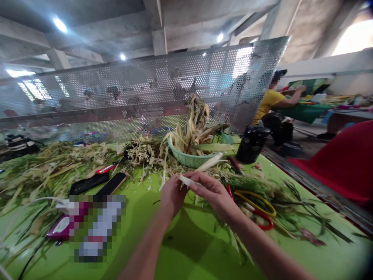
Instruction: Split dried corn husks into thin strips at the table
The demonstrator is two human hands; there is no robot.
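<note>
Both my hands meet above the green table, in front of a basket. Between the thumb and fingers of my right hand [208, 187] is a pale strip of corn husk [185, 180]. My left hand [172, 194] is closed at the strip's other side; its fingertips are partly hidden. Just beyond my fingers, a longer pale husk [210, 162] points up and right towards the basket; whether I hold it too is unclear. The light green basket [189, 159] is heaped with dried corn husks [198, 120].
Scissors with yellow and red handles [266, 217] lie among green stalks at right. A black canister [253, 144] stands behind them. A red-handled cutter [106, 169], a dark block [110, 186] and loose husks [58, 163] cover the left. A perforated metal screen [131, 97] rises behind; a person in yellow [269, 103] sits beyond.
</note>
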